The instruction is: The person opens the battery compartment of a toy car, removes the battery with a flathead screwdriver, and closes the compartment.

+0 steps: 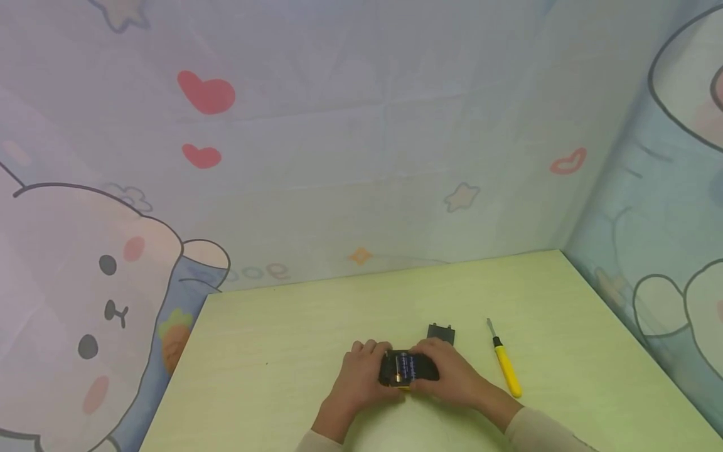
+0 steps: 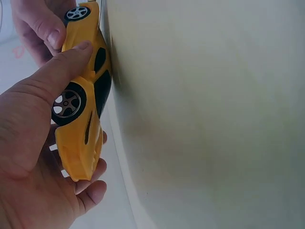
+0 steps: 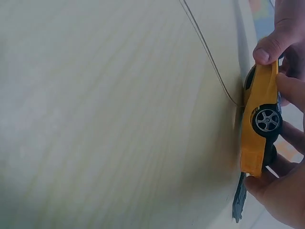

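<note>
A yellow toy car (image 2: 78, 152) lies upside down between both hands, its black underside turned up in the head view. Blue batteries (image 1: 403, 367) show in the open compartment of that underside. My left hand (image 1: 361, 376) grips one end, with its thumb along the yellow side near a wheel (image 2: 66, 104) and its fingers around the far side. At the other end, my right hand (image 1: 449, 370) holds the car between thumb and fingers. A black battery cover (image 1: 442, 333) lies on the table just beyond the right hand, partly hidden by it.
To the right of the hands lies a screwdriver (image 1: 508, 370) with a yellow handle, its tip pointing away. A thin wire (image 3: 209, 57) runs from the car over the pale table (image 1: 271, 351) in the right wrist view. Printed cloth (image 1: 339, 157) hangs behind and beside the table.
</note>
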`<state>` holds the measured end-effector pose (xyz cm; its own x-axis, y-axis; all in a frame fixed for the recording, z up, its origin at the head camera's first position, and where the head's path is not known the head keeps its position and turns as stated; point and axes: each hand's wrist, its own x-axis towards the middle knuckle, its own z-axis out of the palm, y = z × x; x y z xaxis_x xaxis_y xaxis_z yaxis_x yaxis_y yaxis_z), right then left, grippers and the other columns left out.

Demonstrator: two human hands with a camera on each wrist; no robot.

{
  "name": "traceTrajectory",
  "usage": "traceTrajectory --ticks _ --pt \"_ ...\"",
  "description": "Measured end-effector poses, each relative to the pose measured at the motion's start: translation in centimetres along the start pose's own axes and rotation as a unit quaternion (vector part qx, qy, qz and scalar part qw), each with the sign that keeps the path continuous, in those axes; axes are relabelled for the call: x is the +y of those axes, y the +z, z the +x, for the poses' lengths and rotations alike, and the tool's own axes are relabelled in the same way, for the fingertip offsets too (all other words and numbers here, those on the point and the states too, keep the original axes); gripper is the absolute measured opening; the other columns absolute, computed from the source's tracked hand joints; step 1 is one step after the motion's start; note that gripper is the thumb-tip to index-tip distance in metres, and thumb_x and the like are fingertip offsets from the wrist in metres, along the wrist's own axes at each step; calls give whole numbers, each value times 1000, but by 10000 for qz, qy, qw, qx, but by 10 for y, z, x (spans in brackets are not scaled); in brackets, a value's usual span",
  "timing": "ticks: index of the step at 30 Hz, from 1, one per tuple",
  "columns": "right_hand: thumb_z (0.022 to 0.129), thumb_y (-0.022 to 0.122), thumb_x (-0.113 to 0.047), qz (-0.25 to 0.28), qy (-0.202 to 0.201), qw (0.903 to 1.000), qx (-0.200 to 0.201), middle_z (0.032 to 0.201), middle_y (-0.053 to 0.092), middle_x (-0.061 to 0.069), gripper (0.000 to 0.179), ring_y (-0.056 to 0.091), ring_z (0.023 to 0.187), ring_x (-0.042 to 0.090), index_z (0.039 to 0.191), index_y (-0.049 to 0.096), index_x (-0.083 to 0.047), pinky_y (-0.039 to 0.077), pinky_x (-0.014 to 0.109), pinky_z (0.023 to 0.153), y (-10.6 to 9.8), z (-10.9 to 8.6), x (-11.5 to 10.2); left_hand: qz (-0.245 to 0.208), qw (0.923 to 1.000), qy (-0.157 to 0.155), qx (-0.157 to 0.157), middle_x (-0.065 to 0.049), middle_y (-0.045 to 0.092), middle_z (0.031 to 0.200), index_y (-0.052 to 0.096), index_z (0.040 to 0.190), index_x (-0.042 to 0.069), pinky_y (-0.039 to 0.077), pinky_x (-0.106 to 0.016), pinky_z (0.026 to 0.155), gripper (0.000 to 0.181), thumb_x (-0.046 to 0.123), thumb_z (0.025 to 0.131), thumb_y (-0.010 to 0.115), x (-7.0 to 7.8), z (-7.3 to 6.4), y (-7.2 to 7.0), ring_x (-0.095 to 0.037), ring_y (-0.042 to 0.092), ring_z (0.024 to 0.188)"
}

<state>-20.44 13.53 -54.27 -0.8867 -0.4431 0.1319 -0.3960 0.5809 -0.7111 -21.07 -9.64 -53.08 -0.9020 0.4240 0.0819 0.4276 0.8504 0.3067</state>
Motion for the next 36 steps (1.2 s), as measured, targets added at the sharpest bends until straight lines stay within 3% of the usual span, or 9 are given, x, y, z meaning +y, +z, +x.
traceTrajectory --ticks 3,14,29,36 --pt "87 80 -36 -24 -25 10000 51 137 58 8 51 55 123 28 131 63 -16 47 56 101 0 0 0 66 10000 -44 -25 0 61 109 60 129 16 46 -39 81 83 56 63 92 1 0 0 -17 46 95" --pt "93 76 -27 -189 -6 9997 171 136 58 13 38 57 126 36 129 67 -16 45 61 105 -4 3 2 -491 9986 -31 -205 -2 61 119 60 136 10 50 -35 88 85 58 71 88 2 -1 -6 -14 50 99" --pt "86 81 -13 -195 -23 9975 671 131 63 12 27 60 123 32 110 69 -18 46 57 107 -2 7 -4 -644 9975 -164 -253 1 63 113 64 132 9 49 -32 85 84 57 68 91 3 0 -7 -13 50 96" --pt "86 83 -19 -334 -42 9965 767 113 71 -8 22 65 111 16 104 70 -23 52 47 100 -1 7 -7 -622 9975 -177 -275 1 63 114 63 133 9 50 -32 87 84 57 69 90 2 -1 -6 -13 50 98"
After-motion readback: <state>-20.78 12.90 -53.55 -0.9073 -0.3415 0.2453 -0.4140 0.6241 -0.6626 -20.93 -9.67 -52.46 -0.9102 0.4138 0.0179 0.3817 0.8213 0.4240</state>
